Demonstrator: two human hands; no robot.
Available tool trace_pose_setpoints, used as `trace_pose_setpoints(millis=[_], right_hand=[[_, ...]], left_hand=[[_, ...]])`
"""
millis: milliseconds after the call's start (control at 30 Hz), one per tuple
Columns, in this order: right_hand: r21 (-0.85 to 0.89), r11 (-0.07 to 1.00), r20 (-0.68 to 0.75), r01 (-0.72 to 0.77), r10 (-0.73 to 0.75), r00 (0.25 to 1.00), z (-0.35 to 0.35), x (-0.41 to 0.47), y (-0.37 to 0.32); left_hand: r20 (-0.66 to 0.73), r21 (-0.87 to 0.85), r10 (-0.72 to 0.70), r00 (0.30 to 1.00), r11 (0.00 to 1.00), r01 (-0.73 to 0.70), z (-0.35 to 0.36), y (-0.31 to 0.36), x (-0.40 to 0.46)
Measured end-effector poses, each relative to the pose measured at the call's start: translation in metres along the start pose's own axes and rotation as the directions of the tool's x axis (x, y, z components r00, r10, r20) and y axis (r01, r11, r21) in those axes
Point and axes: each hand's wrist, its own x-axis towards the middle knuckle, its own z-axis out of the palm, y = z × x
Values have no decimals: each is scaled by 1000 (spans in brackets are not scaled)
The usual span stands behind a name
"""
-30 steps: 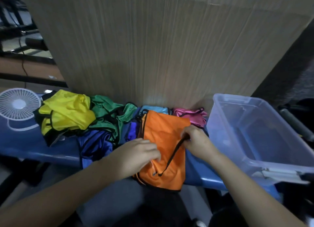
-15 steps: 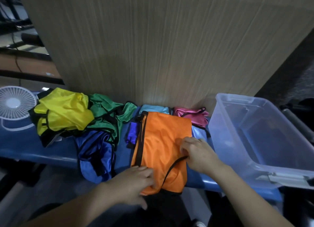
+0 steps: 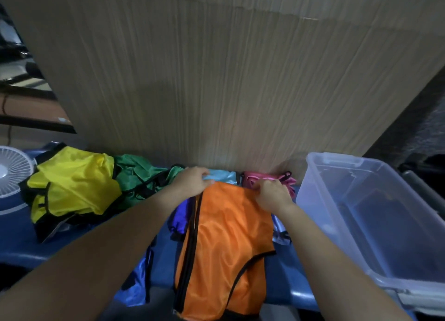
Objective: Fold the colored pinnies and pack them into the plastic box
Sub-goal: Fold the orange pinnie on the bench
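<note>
Fingers of the left hand (image 3: 192, 180) and right hand (image 3: 271, 192), moved up from the near hem, now pinch the orange pinny's (image 3: 226, 243) far corners; folding can proceed. Right of them, the plastic box (image 3: 337, 174) holds nothing.

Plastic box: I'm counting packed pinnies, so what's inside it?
The plastic box looks empty, with no pinnies visible through its clear walls; its near right corner is out of frame.

No readable text or labels
</note>
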Motion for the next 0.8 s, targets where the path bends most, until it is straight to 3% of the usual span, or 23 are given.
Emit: trace_pose_setpoints(millis=[100, 267, 500, 600, 800], right_hand=[[-29, 1000, 23, -8, 9, 1000, 5, 4, 3], [-32, 999, 56, -7, 9, 998, -2, 0, 2], [182, 981, 47, 64, -74, 996, -30, -19, -8], [239, 963, 59, 121, -139, 989, -37, -29, -8], [171, 959, 212, 225, -259, 942, -54, -52, -10]], left_hand=[[169, 24, -36, 985, 999, 33, 1, -9, 9], [182, 14, 72, 981, 997, -76, -11, -12, 6], [138, -29, 204, 969, 979, -202, -28, -16, -15], [184, -76, 220, 958, 975, -210, -36, -19, -27], [334, 52, 240, 912, 961, -272, -54, -14, -59]])
